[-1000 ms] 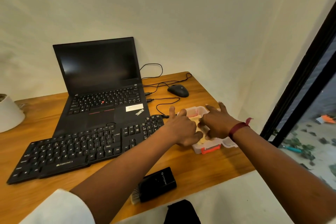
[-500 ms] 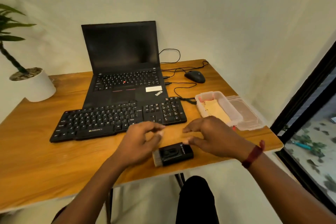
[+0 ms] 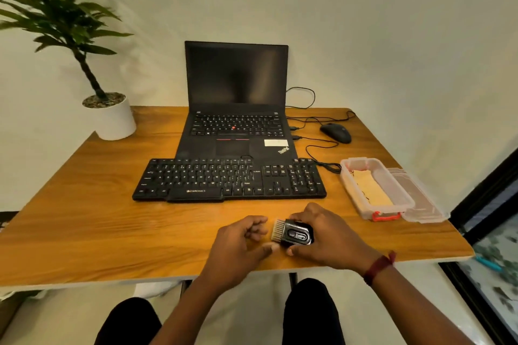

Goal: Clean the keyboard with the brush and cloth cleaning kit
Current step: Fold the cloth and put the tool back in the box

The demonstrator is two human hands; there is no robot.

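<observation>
A black keyboard lies across the middle of the wooden table, in front of the laptop. Near the table's front edge my right hand grips a small black brush, its pale bristles pointing left. Just left of the bristles is my left hand, fingers loosely curled, holding nothing; its thumb tip lies close to the brush. A yellow cloth lies inside an open clear plastic box at the right.
An open black laptop stands behind the keyboard. A black mouse and cables lie at the back right. The box's clear lid sits beside it. A potted plant stands at the back left.
Both hands left the plastic box and came to the brush near the front edge. My right hand has closed round the brush and turned it.
</observation>
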